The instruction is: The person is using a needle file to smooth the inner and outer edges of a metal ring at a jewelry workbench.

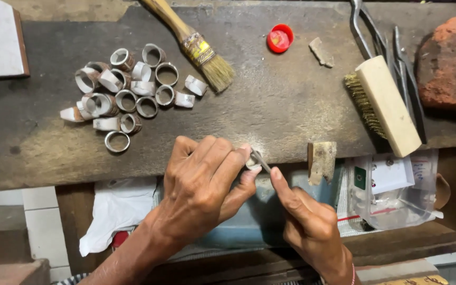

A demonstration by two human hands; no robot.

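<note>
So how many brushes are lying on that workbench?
2. A paintbrush lies at the top centre beside the pile of metal rings; a wire brush with a wooden block back lies at right, by the tongs.

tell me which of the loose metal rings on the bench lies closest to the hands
The lone ring at the pile's lower edge, lying flat with its hole upward, slightly apart from the others and nearest the left hand.

Bare bench [281, 100] between ring pile [127, 89] and brass brush [383, 105]; wooden peg [321, 161] beside right hand [307, 221].

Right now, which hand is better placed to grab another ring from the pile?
Probably the left hand: it sits nearer the pile of metal rings at the bench's left. The right hand holds a thin tool against the ring.
</note>
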